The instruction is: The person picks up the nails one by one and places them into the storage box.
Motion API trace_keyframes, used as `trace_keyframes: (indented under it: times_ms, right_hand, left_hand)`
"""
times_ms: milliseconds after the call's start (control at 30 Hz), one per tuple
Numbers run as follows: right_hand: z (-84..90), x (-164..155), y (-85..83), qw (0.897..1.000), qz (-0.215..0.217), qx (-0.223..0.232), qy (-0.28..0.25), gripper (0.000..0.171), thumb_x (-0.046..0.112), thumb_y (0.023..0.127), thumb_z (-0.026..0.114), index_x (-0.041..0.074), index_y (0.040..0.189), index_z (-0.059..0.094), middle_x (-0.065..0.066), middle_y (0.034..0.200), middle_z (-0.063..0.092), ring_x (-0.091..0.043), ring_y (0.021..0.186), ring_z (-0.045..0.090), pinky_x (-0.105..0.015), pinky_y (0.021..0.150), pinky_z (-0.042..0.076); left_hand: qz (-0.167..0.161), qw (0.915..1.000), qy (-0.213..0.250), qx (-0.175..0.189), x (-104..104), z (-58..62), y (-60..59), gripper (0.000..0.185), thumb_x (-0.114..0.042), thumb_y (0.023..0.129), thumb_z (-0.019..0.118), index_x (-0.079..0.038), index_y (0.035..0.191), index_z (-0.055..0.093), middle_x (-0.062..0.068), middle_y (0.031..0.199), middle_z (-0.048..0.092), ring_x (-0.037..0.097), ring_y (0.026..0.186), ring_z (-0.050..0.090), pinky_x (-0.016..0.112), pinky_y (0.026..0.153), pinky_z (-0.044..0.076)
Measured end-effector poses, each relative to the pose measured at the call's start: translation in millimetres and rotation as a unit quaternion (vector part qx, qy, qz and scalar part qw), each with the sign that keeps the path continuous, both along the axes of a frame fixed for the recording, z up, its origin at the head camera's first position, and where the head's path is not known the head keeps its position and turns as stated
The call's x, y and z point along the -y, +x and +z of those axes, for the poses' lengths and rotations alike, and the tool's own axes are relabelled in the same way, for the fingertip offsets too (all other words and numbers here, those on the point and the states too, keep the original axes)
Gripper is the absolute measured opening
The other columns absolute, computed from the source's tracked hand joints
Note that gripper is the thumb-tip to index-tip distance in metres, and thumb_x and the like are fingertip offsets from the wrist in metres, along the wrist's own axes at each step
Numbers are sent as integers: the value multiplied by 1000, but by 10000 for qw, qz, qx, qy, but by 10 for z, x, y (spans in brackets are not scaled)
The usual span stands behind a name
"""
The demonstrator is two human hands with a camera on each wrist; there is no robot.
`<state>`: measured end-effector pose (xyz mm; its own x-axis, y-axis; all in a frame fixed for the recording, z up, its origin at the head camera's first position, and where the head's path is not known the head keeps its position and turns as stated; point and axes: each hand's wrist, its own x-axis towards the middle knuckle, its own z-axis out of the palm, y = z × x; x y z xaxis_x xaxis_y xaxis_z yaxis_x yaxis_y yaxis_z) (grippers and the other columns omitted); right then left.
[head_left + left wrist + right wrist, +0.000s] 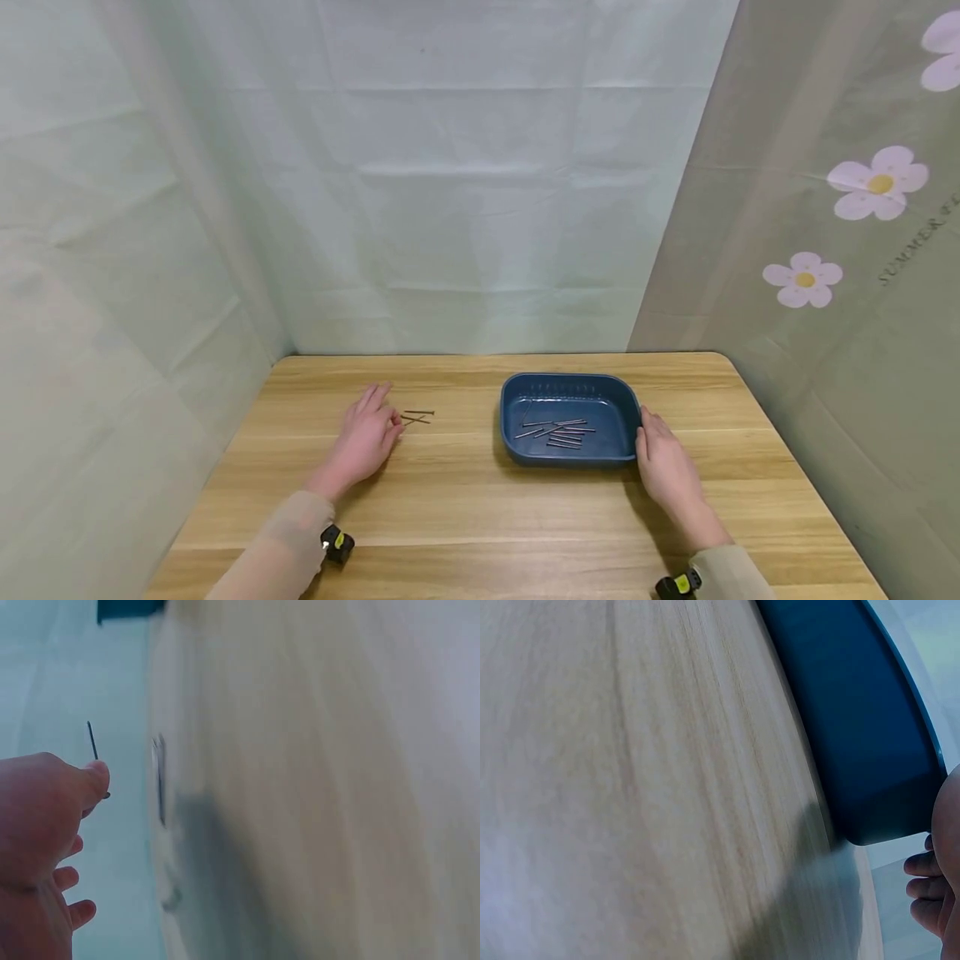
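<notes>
Apparently my left hand [365,439] pinches one nail [93,741] by thumb; keep it pinched firmly while my right hand [665,467], fingers pressed together, steadies the tray [517,392].

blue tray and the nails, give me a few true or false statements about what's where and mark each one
1. The blue tray holds several nails. True.
2. The right hand rests in the middle of the tray. False: it lies against the tray's outer right side, on the wooden table.
3. A few loose nails lie on the table beside the left hand. True.
4. The tray stands to the left of both hands. False: it stands between them, next to the right hand.
5. The left hand lies flat on the tray's rim. False: it is apart from the tray, and the left wrist view shows a nail at its thumb tip.
</notes>
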<state>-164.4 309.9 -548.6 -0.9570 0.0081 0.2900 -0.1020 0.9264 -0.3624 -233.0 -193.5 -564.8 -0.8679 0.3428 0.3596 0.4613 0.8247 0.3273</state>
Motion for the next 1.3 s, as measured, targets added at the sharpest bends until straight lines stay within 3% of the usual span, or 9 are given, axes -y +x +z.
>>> trace_keyframes:
  times_ms: [300,500,600,767,967,1167,1300]
  right_hand:
    - [6,-6,-3,10000,36,9,34,49,14,114,42,-14,154,43,-33,155,50,-51,144,47,-63,117,39]
    - [24,-17,4,10000,-10,18,-22,49,14,114,42,-14,154,43,-34,155,49,-52,145,46,-64,117,38]
    - [34,-16,-2,10000,-16,-7,-17,49,15,114,43,-14,154,43,-33,155,50,-51,144,47,-64,117,39]
    - [26,-8,-6,10000,-15,3,-18,49,15,114,43,-12,155,44,-33,154,50,-50,144,48,-64,116,39]
    - [9,-10,-11,10000,-16,24,-25,49,14,114,43,-12,155,43,-33,155,50,-51,145,47,-63,116,39]
    - [10,-10,-24,10000,19,-60,-19,49,14,113,43,-13,154,44,-34,154,51,-51,144,48,-63,117,39]
    - [5,-15,-26,10000,24,-75,-30,49,14,113,43,-13,154,44,-34,153,51,-51,144,48,-63,116,39]
  left_hand:
    - [-601,9969,453,-217,-677,267,31,19,-13,96,82,-16,86,66,26,162,45,51,153,34,76,112,34]
    - [-1091,9936,276,-97,-1302,494,64,17,-21,97,82,-19,86,68,17,164,46,43,157,31,68,119,32]
    - [-1377,9904,-56,-65,-1609,585,68,14,-25,98,81,-20,88,72,14,164,47,39,158,30,63,121,33]
    - [-1719,9787,-1123,-69,-1975,636,36,17,-28,99,79,-22,84,74,11,164,48,37,160,28,59,123,34]
    - [-1485,9591,-2409,-35,-2153,599,-66,28,-28,99,78,-23,72,72,7,161,52,38,160,26,53,126,30]
    - [-1354,9445,-2990,169,-2237,590,-116,34,-30,97,79,-24,66,69,6,163,50,39,162,19,51,129,24]
    - [-1261,9404,-3145,306,-2273,594,-108,31,-30,96,81,-24,67,71,5,163,50,39,163,18,51,129,24]
